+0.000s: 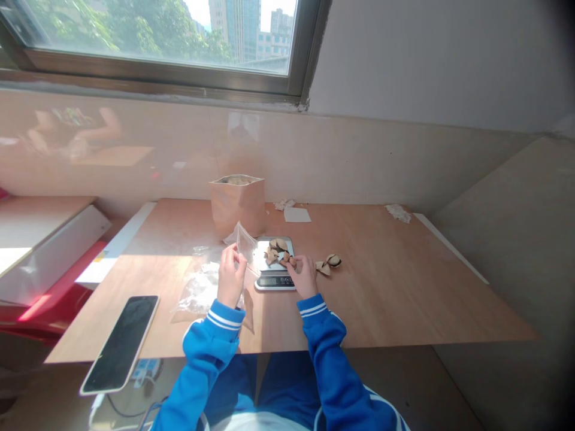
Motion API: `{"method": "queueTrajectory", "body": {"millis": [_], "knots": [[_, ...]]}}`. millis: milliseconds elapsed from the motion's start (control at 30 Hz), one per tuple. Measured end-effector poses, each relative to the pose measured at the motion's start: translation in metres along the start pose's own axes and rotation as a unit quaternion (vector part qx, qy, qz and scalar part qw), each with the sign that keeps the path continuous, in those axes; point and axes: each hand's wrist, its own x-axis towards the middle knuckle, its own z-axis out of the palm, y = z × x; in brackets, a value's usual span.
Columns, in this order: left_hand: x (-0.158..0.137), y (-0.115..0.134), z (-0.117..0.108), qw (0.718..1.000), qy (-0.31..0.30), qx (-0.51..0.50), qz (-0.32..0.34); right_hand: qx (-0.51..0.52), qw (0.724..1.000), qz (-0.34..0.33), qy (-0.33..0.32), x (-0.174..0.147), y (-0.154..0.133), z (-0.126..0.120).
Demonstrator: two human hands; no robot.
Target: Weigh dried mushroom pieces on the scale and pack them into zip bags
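My left hand pinches the edge of a small clear plastic bag, held up just left of a kitchen scale. On the scale's plate lies a small heap of dried brown pieces, which look like dried mushrooms. My right hand is at the right edge of the plate, its fingertips closed on one of these dried pieces. A few more dried pieces rest on the table right of that hand. The scale's display is too small to read.
Behind the scale stands an open brown paper bag. More clear plastic bags lie at left. A phone with a cable juts over the table's front edge. White paper and crumpled tissue lie near the wall.
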Motion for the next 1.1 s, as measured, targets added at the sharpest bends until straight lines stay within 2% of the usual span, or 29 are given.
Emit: {"method": "queueTrajectory", "body": {"millis": [100,200,267,333,400,467,567,633,800,867,933,1000,1100], "knots": [[-0.003,-0.001,0.004,1.000,-0.009,0.005,0.011,0.152,0.987,0.023,-0.035,-0.007,-0.025,-0.007],[-0.009,0.002,0.009,0.999,-0.025,0.014,0.035,0.300,0.950,0.036,-0.077,-0.015,-0.057,-0.008],[-0.013,0.005,0.011,0.998,-0.038,0.016,0.052,0.340,0.935,0.032,-0.097,-0.020,-0.075,-0.007],[-0.018,0.008,0.012,0.997,-0.050,0.016,0.060,0.295,0.951,0.011,-0.088,-0.022,-0.086,-0.007],[-0.022,0.010,0.012,0.997,-0.053,0.015,0.057,0.189,0.979,-0.025,-0.069,-0.023,-0.091,-0.007],[-0.025,0.012,0.011,0.998,-0.048,0.008,0.044,0.088,0.990,-0.076,-0.080,-0.025,-0.092,-0.007],[-0.027,0.012,0.011,0.999,-0.041,-0.016,0.012,0.015,0.977,-0.163,-0.136,-0.029,-0.093,-0.005],[-0.028,0.011,0.011,0.999,-0.036,-0.037,-0.008,0.006,0.969,-0.202,-0.141,-0.030,-0.092,-0.003],[-0.028,0.008,0.011,0.988,0.000,-0.129,-0.091,0.012,0.977,-0.208,-0.039,-0.018,-0.072,0.004],[-0.028,0.009,0.010,0.970,0.004,-0.207,-0.129,-0.041,0.975,-0.216,-0.043,-0.012,-0.056,0.012],[-0.028,0.011,0.007,0.957,0.002,-0.252,-0.144,-0.109,0.965,-0.228,-0.073,-0.009,-0.039,0.021],[-0.028,0.014,0.005,0.961,0.004,-0.242,-0.133,-0.160,0.953,-0.237,-0.096,-0.009,-0.027,0.030],[-0.029,0.018,0.002,0.973,0.006,-0.202,-0.111,-0.194,0.946,-0.245,-0.086,-0.010,-0.019,0.039]]}}
